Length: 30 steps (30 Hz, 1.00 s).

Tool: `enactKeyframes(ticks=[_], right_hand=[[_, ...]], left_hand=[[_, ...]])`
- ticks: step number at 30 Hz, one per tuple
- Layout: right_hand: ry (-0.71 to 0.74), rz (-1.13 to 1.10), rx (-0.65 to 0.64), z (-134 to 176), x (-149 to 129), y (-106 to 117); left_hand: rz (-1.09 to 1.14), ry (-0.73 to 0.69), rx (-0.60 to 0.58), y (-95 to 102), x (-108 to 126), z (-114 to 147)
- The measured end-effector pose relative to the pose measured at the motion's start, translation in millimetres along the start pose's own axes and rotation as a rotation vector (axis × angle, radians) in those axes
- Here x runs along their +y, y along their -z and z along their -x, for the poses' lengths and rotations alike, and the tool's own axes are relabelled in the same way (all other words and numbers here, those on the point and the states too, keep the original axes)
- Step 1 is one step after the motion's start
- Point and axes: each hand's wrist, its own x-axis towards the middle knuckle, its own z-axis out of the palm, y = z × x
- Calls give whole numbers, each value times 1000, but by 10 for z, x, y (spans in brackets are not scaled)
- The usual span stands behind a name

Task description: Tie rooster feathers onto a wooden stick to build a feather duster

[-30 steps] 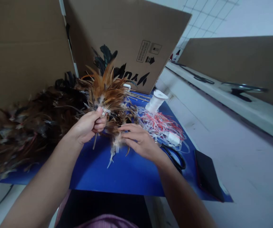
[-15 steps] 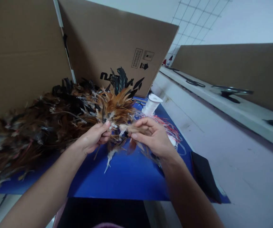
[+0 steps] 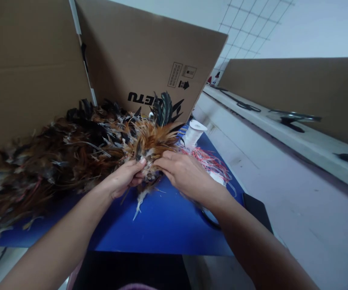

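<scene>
My left hand (image 3: 128,177) is closed around the base of a bunch of orange-brown feathers (image 3: 155,135), its thumb lying on top of the pale quill ends. Dark, greenish-black feathers (image 3: 163,108) stick up from the far side of the bunch. My right hand (image 3: 184,173) presses with pinched fingers against the right side of the same bunch; what lies between its fingertips is mostly hidden. Below the hands, a pale loose feather (image 3: 140,201) hangs over the blue tabletop (image 3: 149,233). To the left spreads a large heap of brown and black feathers (image 3: 55,161).
Behind stand cardboard panels (image 3: 149,52). A white spool (image 3: 194,132) and tangled red-and-white strings (image 3: 211,161) lie to the right, near a dark flat object (image 3: 257,209). A black ring-shaped handle (image 3: 210,219) shows beneath my right forearm. Scissors (image 3: 249,106) rest on the ledge.
My right hand, holding brown feathers, has moved left and turned over, bringing its fingertips against the bunch. The bunch has shifted slightly right in my left hand.
</scene>
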Motion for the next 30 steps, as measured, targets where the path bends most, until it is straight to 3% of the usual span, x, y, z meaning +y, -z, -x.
enactKeyframes(ticks=[6, 30], right_hand=[[-14, 157, -15, -134, -46, 4], [-238, 85, 1, -268, -74, -82]], left_hand=[[-31, -46, -45, -23, -25, 9], [-163, -82, -118, -3, -68, 0]])
